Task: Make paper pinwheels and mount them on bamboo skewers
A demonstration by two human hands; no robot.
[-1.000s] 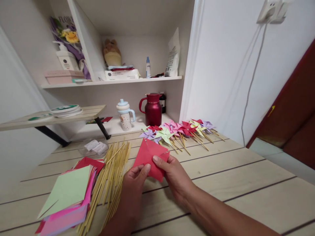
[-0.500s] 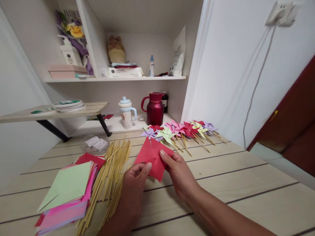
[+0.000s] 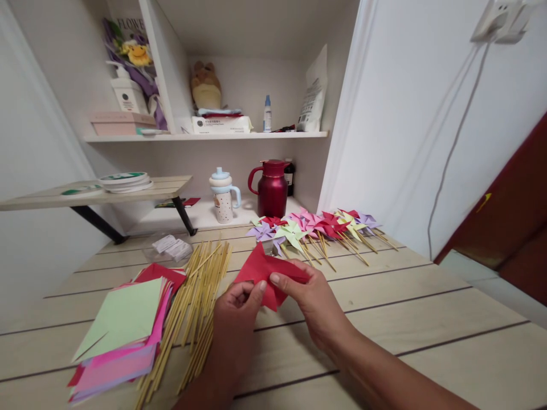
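Above the table, both my hands hold a red paper square (image 3: 253, 263) with slits, and its right corner is bent toward the middle. My left hand (image 3: 237, 307) pinches the lower left part between thumb and fingers. With its thumb near the paper's centre, my right hand (image 3: 314, 296) grips the folded right side. To the left lie thin wooden sticks (image 3: 200, 285) and a stack of coloured paper squares (image 3: 123, 313), pale green on top. Finished paper pinwheels (image 3: 331, 225) on sticks rest in a row behind my hands.
A clear round container (image 3: 168, 249) with small white packets stands behind the paper stack. A red jug (image 3: 272, 191) and a light blue lidded cup (image 3: 222, 199) stand at the back. On the left is a small raised shelf (image 3: 171, 188) with black legs.
The right side of the red paper square has been folded inward, and my right thumb has moved left toward its centre. The view has shifted slightly.
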